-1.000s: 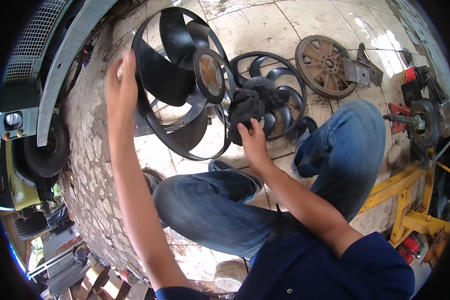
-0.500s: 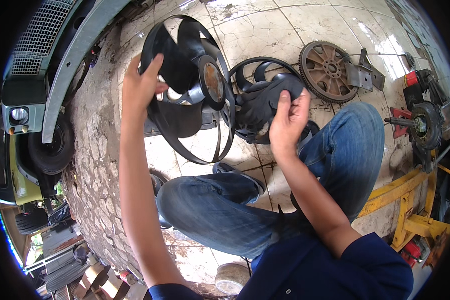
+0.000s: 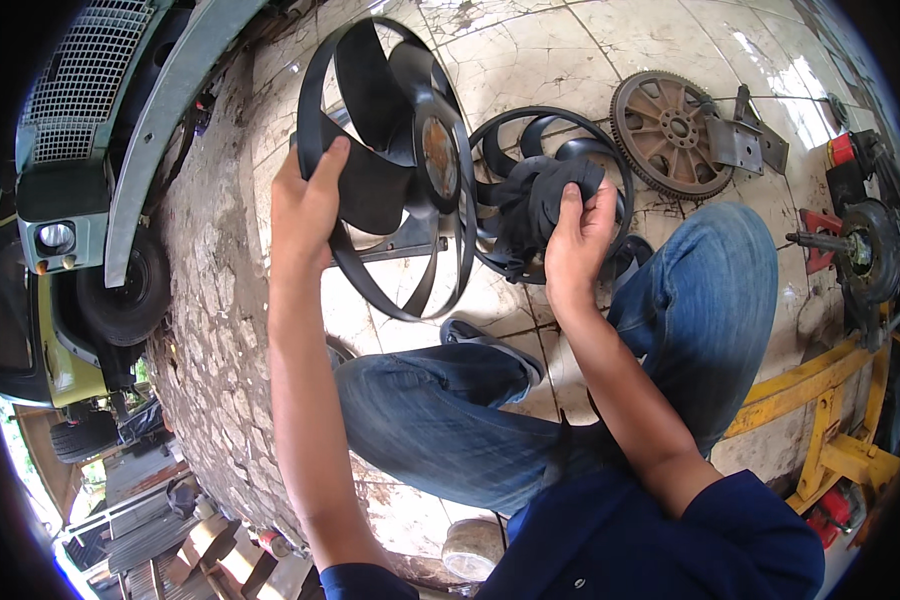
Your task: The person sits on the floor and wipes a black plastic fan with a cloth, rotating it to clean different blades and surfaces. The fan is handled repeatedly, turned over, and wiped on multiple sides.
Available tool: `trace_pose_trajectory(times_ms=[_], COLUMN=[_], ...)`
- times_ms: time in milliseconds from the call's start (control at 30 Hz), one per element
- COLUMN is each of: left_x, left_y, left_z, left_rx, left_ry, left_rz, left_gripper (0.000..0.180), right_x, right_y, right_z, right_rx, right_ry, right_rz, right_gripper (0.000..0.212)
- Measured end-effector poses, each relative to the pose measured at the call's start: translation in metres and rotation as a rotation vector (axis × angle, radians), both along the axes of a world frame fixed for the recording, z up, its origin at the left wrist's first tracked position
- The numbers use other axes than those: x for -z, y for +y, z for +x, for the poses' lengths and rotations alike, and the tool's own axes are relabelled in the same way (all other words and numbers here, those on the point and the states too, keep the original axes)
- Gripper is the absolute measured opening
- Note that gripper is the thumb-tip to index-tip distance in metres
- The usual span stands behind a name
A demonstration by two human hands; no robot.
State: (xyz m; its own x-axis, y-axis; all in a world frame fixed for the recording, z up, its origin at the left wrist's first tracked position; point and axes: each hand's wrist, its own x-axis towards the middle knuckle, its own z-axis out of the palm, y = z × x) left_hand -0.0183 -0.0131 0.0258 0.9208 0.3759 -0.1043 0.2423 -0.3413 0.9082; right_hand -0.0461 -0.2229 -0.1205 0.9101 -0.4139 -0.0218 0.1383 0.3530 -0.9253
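A black ringed fan with a rusty hub plate is held up on edge in front of me. My left hand grips its outer ring at the left side, thumb over the rim. To the right of it, my right hand pinches a bunched black cloth between thumb and fingers. The cloth hangs over a second black ringed fan that lies on the tiles and hides part of its blades.
A rusty toothed flywheel and a metal bracket lie at the far right. A yellow metal frame stands at the right near my knee. A round tin is below my legs. A parked vehicle fills the left.
The left hand has slid lower along the ring, and the held fan has turned and shifted slightly. The cloth in the right hand is more bunched. My view has shifted a little.
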Motion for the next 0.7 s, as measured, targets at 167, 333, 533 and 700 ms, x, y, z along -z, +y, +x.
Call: trace_pose_trajectory(times_ms=[167,333,533,700], left_x=[-0.019,-0.015,-0.01,-0.016], left_y=[0.0,-0.007,0.007,0.011], left_z=[0.019,0.023,0.019,0.021], left_rx=[0.023,0.027,0.052,-0.016], left_ry=[0.112,0.002,0.015,-0.036], left_rz=[-0.052,0.025,-0.005,0.104], left_gripper=[0.053,0.058,0.049,0.04], right_x=[0.004,0.005,-0.016,-0.051], right_y=[-0.009,-0.005,0.009,0.04], right_z=[0.01,0.008,-0.002,0.002], right_rx=[0.027,-0.026,-0.186,-0.483], right_ry=[-0.024,-0.04,-0.153,-0.489], right_rz=[0.048,0.017,-0.034,-0.241], right_gripper=[0.021,0.029,0.03,0.041])
